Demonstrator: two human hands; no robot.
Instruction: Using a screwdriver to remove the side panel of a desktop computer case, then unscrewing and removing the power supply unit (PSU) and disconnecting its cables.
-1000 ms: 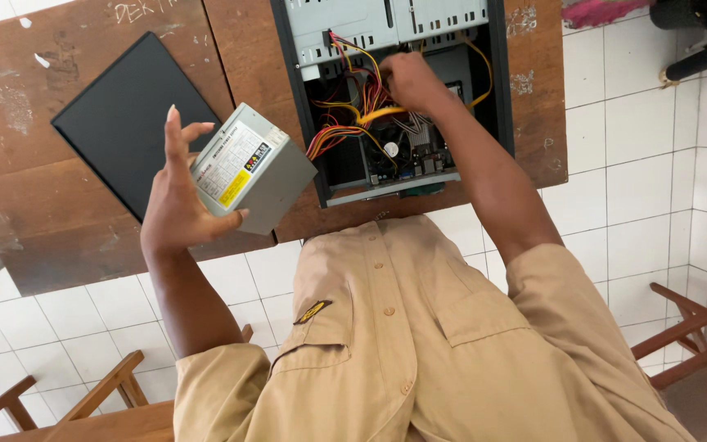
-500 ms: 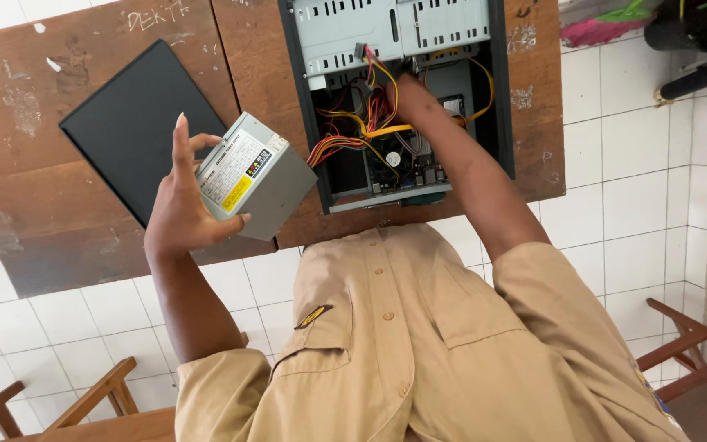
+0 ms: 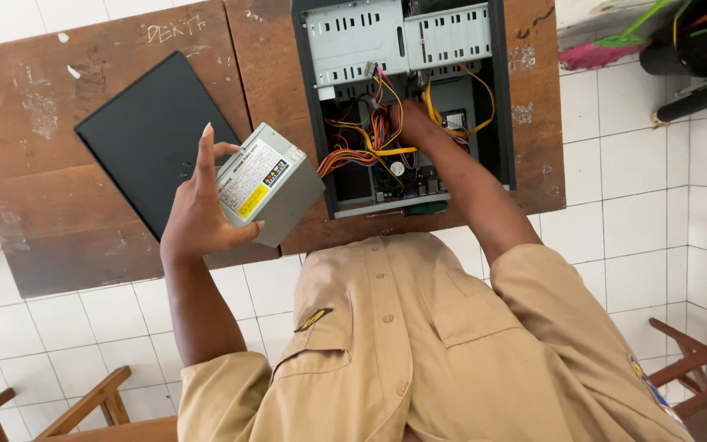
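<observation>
Head view: left hand [image 3: 198, 217] grips power supply [image 3: 267, 182]; right hand [image 3: 415, 123], perhaps pinching, among wires [image 3: 370, 143].

Classroom workshop: scratched wooden desks [image 3: 59, 205], tiled floor [image 3: 640, 205].

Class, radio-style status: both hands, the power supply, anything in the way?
Left hand holding grey power supply above desk. Right hand inside open computer case, among cable bundle. Cables tether supply to case.

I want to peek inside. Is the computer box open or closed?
Open. The computer case lies on the desk with its wires showing. Its black side panel lies beside it, and the right hand reaches in.
</observation>
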